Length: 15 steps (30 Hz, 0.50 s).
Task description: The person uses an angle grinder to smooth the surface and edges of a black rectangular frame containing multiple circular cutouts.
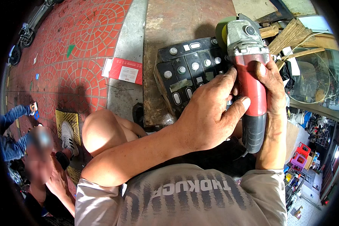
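Holding an angle grinder [254, 92] two-handed, over the right end of a black battery block [188, 69]. Right hand [269, 84]'s wrapped around the red body, left hand [207, 109]'s got thumb and curled fingers pinching its left side. Battery sits on a beat-up wooden bench [173, 22], with wood scraps [293, 35] off right and a red box [129, 71] left of the bench.

glossy plastic grinder body [253, 88], dull metal head [242, 37], wooden tabletop [177, 22]

Red-black angle grinder [253, 88], silver head [244, 35], in right hand [274, 86].
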### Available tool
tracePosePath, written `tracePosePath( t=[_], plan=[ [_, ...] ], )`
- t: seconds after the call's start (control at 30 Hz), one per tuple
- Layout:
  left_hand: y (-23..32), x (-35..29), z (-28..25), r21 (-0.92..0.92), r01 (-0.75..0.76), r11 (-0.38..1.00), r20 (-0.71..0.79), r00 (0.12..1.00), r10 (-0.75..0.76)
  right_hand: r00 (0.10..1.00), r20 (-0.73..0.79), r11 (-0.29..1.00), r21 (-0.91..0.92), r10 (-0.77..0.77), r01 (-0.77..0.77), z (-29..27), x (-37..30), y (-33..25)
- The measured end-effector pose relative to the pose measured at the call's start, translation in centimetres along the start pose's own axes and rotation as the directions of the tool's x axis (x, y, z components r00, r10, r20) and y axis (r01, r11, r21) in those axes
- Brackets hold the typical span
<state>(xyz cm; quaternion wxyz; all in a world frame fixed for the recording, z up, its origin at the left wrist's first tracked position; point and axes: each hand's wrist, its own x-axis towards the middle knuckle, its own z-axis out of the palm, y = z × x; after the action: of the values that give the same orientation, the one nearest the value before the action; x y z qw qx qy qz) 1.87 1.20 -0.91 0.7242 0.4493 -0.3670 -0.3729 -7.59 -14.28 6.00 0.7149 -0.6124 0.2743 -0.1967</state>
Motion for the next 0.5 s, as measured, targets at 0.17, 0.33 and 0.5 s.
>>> tracePosePath(
  t=[0.17, 0.33, 0.5],
  plan=[
    [-0.9, -0.2, 0.3, -0.031, -0.044, 0.999, -0.038, 0.998, 0.043, 1.0, 0.024, 1.0, 0.02, 0.002, -0.002, 0.2, 0.1, 0.0],
    [-1.1, -0.4, 0.6, -0.071, -0.048, 0.996, -0.064, 0.997, 0.044, 1.0, 0.013, 0.999, -0.032, -0.008, 0.009, 0.3, 0.0, 0.0],
    [-1.3, -0.3, 0.6, -0.063, -0.071, 0.995, -0.063, 0.996, 0.067, 0.999, -0.031, 0.994, -0.107, -0.036, 0.033, 0.3, 0.1, 0.1]
  ],
)
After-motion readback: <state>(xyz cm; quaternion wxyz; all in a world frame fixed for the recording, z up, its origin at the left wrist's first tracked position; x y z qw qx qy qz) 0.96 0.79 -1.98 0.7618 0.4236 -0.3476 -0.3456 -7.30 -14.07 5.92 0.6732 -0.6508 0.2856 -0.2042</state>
